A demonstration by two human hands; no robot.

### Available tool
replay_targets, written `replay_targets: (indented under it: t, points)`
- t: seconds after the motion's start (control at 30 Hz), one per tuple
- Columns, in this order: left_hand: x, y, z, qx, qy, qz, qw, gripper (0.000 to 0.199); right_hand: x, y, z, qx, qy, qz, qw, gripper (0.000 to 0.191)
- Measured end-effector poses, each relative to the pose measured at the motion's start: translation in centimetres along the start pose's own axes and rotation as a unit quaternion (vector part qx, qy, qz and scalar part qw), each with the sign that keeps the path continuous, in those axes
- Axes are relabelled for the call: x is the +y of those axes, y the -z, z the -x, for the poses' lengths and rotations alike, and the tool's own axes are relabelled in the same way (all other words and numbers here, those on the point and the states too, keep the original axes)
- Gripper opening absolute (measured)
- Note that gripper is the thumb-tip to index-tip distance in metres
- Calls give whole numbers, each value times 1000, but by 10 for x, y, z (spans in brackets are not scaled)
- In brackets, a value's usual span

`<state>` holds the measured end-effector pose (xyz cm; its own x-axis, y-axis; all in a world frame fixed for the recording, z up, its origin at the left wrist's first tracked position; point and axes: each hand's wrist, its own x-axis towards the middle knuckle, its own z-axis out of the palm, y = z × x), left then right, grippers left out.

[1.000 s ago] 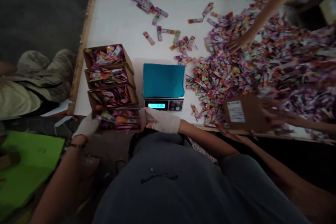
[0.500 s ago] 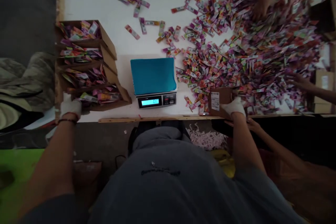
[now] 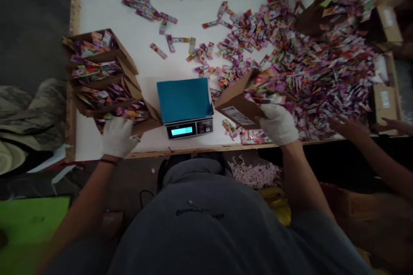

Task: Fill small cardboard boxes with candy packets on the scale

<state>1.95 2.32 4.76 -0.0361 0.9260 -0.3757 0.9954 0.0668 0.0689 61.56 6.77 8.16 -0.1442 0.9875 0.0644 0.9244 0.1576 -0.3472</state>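
Right hand (image 3: 279, 124), gloved: fingers (image 3: 266, 112) pinching the near-right side of a tilted carton (image 3: 237, 105), heaped with packets (image 3: 263, 84), between the scale (image 3: 185, 99) and the loose pile (image 3: 335, 81). Hazard: one-sided hold and brimming load may spill packets.

Left hand (image 3: 116, 137), gloved: fingers against the nearest of the filled cartons (image 3: 140, 126), by the near-left corner of the tabletop (image 3: 129, 21); whether pinching, cannot tell. Hazard: a stray push may skew the row.

Scale, near edge: a swung carton corner might knock it.
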Motion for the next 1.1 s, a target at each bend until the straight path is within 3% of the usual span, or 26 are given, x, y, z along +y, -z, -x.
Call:
replay_targets:
  t: [0.07,0.13,0.23,0.3,0.4,0.5,0.63,0.73,0.8,0.9,1.03,1.1]
  points:
    - [18,-7,-9,-77,-17,-33,996,58,-61,-11,-33,-70,82,42,993,28]
    - [23,-11,-19,-107,8,-44,993,50,-123,-28,-64,-138,151,66,977,40]
    - [6,-10,-27,-108,30,-36,993,47,-199,-54,-94,-242,208,104,942,48]
    - [-13,-5,-27,-106,33,-27,993,43,-226,-63,-101,-281,221,119,926,48]
    - [-30,6,-20,-106,20,-37,993,35,-221,-60,-99,-263,229,74,934,45]
    - [-25,14,-5,-78,18,-57,995,31,-172,-38,-88,-160,208,-45,964,52]
    - [-2,24,18,20,52,46,997,52,-94,-6,-72,-1,61,-183,981,43]
    - [17,42,14,89,79,147,982,59,-70,-1,-73,17,-7,-224,974,46]
    - [34,63,-1,131,66,200,969,61,-80,-7,-83,-4,10,-231,973,54]
    - [71,106,-27,177,-6,245,953,73,-123,-18,-108,-34,77,-211,974,74]
    - [130,158,-45,126,-67,194,970,97,-192,-23,-135,-79,134,-114,981,96]
    - [154,169,-47,69,-66,132,987,92,-219,-28,-141,-141,127,-54,980,103]
